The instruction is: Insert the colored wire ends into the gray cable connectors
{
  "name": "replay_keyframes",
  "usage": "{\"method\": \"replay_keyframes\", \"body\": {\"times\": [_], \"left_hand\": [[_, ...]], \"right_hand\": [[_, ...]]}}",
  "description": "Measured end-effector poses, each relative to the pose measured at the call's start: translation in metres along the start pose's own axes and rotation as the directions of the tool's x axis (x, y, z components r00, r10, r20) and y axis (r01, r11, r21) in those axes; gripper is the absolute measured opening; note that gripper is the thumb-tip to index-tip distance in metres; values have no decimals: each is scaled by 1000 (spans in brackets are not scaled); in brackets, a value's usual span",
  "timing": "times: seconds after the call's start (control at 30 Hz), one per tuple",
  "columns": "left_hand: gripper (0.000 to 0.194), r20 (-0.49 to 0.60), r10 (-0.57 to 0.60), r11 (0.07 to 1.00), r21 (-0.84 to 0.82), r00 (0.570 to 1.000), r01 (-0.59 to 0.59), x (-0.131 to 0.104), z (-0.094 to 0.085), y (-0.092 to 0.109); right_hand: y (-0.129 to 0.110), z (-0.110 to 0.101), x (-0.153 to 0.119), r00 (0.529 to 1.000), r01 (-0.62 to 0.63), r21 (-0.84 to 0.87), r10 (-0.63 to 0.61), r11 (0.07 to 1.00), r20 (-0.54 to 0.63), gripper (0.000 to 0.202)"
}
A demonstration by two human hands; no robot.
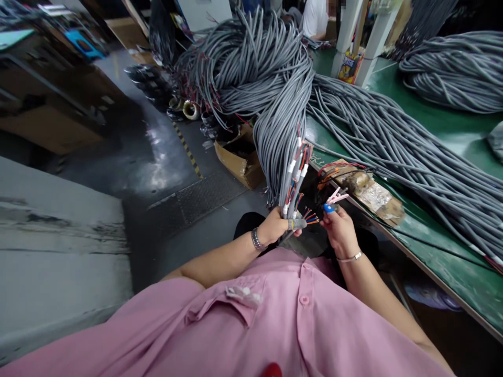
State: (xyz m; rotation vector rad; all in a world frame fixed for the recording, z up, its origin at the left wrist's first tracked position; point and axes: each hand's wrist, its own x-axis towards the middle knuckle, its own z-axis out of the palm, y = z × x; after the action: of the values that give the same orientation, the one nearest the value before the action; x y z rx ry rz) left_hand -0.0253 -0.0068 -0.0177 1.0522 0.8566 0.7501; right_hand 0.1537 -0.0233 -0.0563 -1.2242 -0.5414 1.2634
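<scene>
the left hand point(275, 226) grips grey cables point(285, 189) off the counter's point(436, 256) near edge. the right hand point(340, 229) is curled; can't tell if it's empty. they're likely bendy, heavy together: hold the grey skin, not thin wires point(312, 218).

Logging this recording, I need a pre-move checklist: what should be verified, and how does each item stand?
1. Left hand gripping gray cable ends: ok.
2. Colored wires exposed and fanned beside it: ok.
3. Cable ends level with one another: not ok, staggered.
4. Right hand near those wires: ok.
5. Its fingers touching a wire: cannot tell.
6. Blue finger wrap on right hand: ok.
</scene>
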Motion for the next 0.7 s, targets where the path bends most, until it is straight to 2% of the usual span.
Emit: {"method": "replay_keyframes", "body": {"times": [0.1, 0.13, 0.2, 0.23, 0.3, 0.4, 0.47, 0.6, 0.7], "left_hand": [[33, -17, 11, 999, -41, 1000, -11, 1, -3, 3], [33, -19, 15, 999, -48, 1000, -16, 2, -4, 3], [33, -20, 26, 998, -53, 999, -27, 3, -4, 3], [33, -19, 32, 998, -50, 999, -33, 3, -4, 2], [33, -19, 42, 998, -49, 999, -43, 4, -3, 1], [32, -18, 47, 998, -43, 999, -48, 3, -1, 0], [33, -14, 52, 998, -18, 999, -52, 3, 0, -1], [32, -5, 65, 998, 21, 998, -65, 4, 0, -3], [31, -31, 62, 998, 7, 998, -62, 5, 1, -5]], "right_hand": [[0, -14, 0, 990, 112, -180, -95, 977, 101, 37], [-1, -17, -3, 983, 135, -241, -99, 961, 156, 34], [-4, -21, -9, 966, 139, -338, -52, 931, 252, 24], [-6, -21, -12, 958, 129, -363, -22, 923, 286, 30], [-10, -18, -18, 942, 109, -335, 10, 936, 334, 41], [-15, -6, -24, 916, 39, -176, 36, 984, 400, 39], [-18, 5, -27, 903, 14, -128, 42, 992, 427, 34], [-20, 21, -30, 917, 24, -104, 20, 994, 399, 22], [-17, 22, -32, 944, 25, -90, 6, 996, 329, 22]]}}
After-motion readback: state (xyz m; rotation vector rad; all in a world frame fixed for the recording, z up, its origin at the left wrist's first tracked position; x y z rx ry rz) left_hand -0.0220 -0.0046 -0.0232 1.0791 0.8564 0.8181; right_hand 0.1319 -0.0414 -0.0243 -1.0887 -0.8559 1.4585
